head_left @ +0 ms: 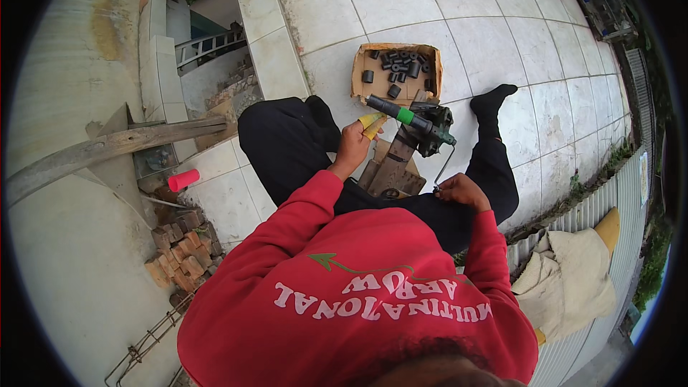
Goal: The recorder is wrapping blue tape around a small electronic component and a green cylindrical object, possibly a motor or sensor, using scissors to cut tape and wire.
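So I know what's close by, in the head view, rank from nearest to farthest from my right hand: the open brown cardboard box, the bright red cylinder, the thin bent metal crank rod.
From your right hand:
1. Metal crank rod, its lower end at that hand.
2. Cardboard box, ahead and left.
3. Red cylinder, farther left.

Markings noted: printed lettering (pixel 308 302) and an arrow emblem (pixel 323 261) on the red sweatshirt (pixel 251 308).
The lettering is legible white block capitals in two rows across the sweatshirt's broad middle, upside down in this view, the longer row below the shorter. The emblem, a thin green line, curves along the sweatshirt above the lettering, arrowhead pointing left.
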The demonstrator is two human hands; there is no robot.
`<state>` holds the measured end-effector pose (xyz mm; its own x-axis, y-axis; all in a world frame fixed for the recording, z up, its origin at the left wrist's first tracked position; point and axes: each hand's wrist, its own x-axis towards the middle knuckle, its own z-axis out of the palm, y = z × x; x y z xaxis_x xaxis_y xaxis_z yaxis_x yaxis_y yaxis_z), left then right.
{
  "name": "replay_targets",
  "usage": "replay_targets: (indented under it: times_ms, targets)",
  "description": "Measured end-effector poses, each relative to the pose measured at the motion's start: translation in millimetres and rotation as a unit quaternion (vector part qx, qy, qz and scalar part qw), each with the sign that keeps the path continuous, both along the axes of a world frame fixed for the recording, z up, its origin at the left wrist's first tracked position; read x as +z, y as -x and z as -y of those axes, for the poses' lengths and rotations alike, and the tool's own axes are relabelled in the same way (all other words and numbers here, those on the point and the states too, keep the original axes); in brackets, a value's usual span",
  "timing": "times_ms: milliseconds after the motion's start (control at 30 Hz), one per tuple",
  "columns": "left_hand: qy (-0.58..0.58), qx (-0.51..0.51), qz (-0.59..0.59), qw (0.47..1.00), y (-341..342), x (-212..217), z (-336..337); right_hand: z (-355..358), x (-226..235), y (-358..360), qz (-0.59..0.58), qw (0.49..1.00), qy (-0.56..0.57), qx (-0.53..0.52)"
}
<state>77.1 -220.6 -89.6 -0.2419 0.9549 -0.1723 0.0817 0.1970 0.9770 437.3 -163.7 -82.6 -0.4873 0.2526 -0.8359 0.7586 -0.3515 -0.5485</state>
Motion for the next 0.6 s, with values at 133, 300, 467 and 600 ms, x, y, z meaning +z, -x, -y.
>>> replay_targets:
  times_ms: [133, 300, 467, 600]
  targets:
    - [-0.003, -0.001, -0.004, 1.0, 0, 0, 1, -6, -78, -6, 0.019, 0.992, -0.126, -0.011]
    - [0.0, -0.002, -0.004, 1.0, -1, -1, 1, -54, -139, -10, 0.052, 0.962, -0.266, -0.038]
    - [-0.018, -0.001, 0.013, 1.0, -5, -7, -5, -118, -145, -18, 0.106, 0.929, -0.355, -0.028]
    - [-0.01, 0.003, 0.009, 1.0, -2, -5, -2, -157, -109, 3, 0.095, 0.904, -0.417, -0.025]
